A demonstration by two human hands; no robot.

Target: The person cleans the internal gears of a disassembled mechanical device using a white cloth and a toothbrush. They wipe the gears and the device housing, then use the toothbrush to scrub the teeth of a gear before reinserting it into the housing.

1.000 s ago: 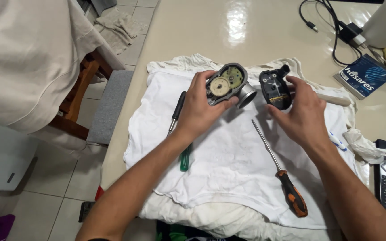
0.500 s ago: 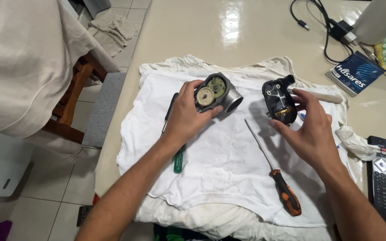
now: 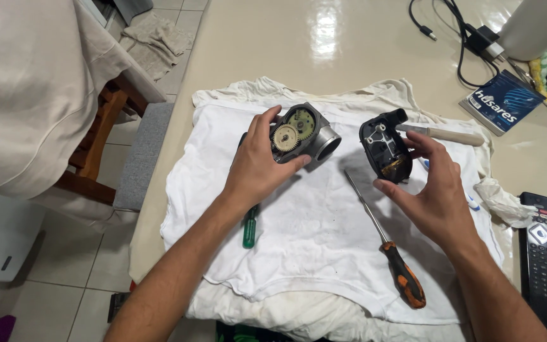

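My left hand (image 3: 259, 166) grips a grey metal gear housing (image 3: 305, 133) with two exposed gears and a round opening on its right side. It rests on a white shirt (image 3: 324, 228) spread over the table. The black plastic cover (image 3: 384, 152) of the housing lies on the shirt to the right. My right hand (image 3: 435, 190) hovers around that cover with fingers spread, fingertips near it or touching it. Between my hands an orange-and-black-handled screwdriver (image 3: 387, 244) lies on the shirt. A green-handled screwdriver (image 3: 249, 228) lies partly hidden under my left wrist.
A wooden-handled tool (image 3: 447, 134) lies behind the cover. A crumpled white rag (image 3: 501, 201), a black remote (image 3: 541, 253), a blue booklet (image 3: 500, 102) and a charger with cables (image 3: 476, 38) sit at the right. A cloth-draped wooden chair (image 3: 45, 107) stands left of the beige table (image 3: 324, 44).
My hands moved apart, separating the black cover from the gear housing. My right hand set the cover down on the shirt and opened its fingers. The housing came down lower.
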